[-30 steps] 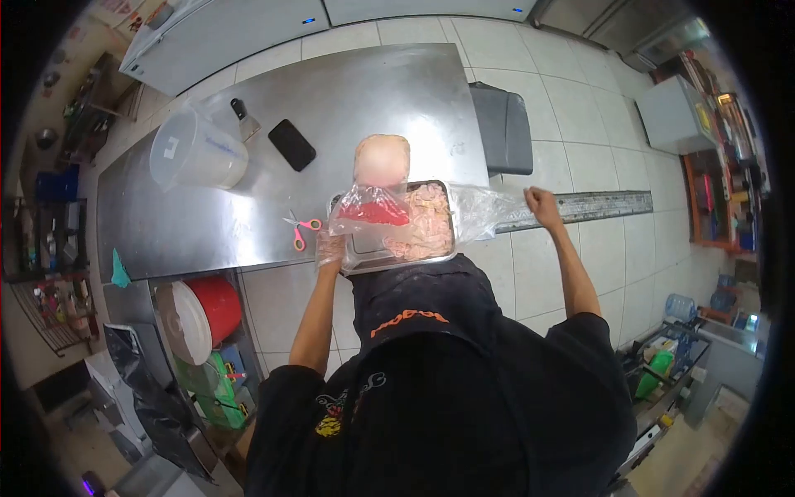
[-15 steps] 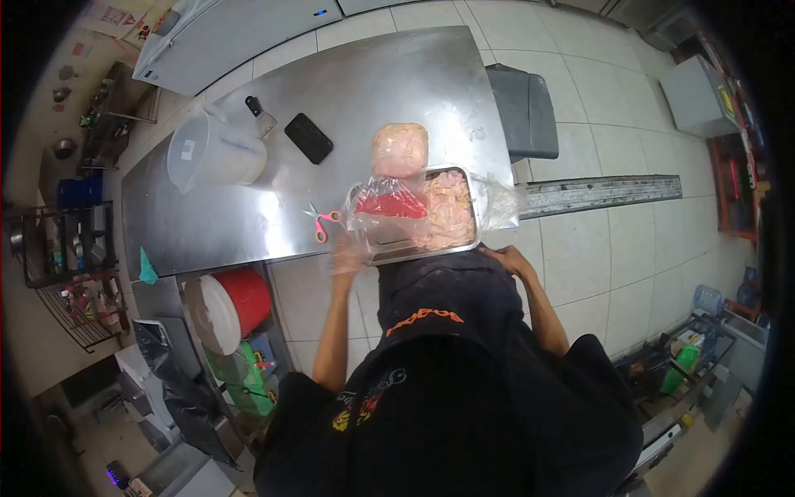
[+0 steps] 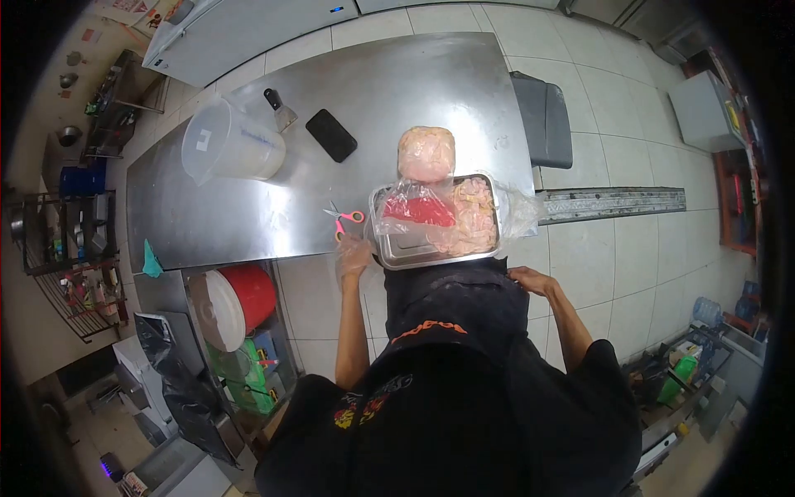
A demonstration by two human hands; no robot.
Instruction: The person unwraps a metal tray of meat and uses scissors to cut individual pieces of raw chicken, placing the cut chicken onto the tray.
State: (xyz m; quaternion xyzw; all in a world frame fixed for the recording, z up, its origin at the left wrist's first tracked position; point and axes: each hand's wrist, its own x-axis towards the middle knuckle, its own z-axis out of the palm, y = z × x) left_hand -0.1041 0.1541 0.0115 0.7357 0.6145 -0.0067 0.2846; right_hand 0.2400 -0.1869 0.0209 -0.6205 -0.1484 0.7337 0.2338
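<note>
My left hand (image 3: 354, 255) is at the table's front edge, just below the scissors (image 3: 354, 217) with pink handles. Thin clear plastic shows around its fingers, smeared, so their grip is unclear. At my right hip, the bent fingers of my right hand (image 3: 532, 282) are closed at the side of my dark apron (image 3: 455, 294). In front of me a metal tray (image 3: 402, 263) holds pale raw meat pieces (image 3: 472, 224). Across its left part lies a clear plastic bag (image 3: 406, 195) with a red patch. A rounded block of pale meat (image 3: 426, 153) sits behind the tray.
On the steel table (image 3: 397, 79) are a black phone (image 3: 331, 135), a scraper (image 3: 280, 108) and a large translucent jug (image 3: 236, 145). More clear plastic (image 3: 520, 214) hangs over the right edge. A red bucket (image 3: 248, 294) stands below left, and a grey bin (image 3: 546, 124) at right.
The view has shifted, so the table and tray sit further right in the picture. My right hand has drawn slightly down and outward along my hip. My left hand stays near the scissors.
</note>
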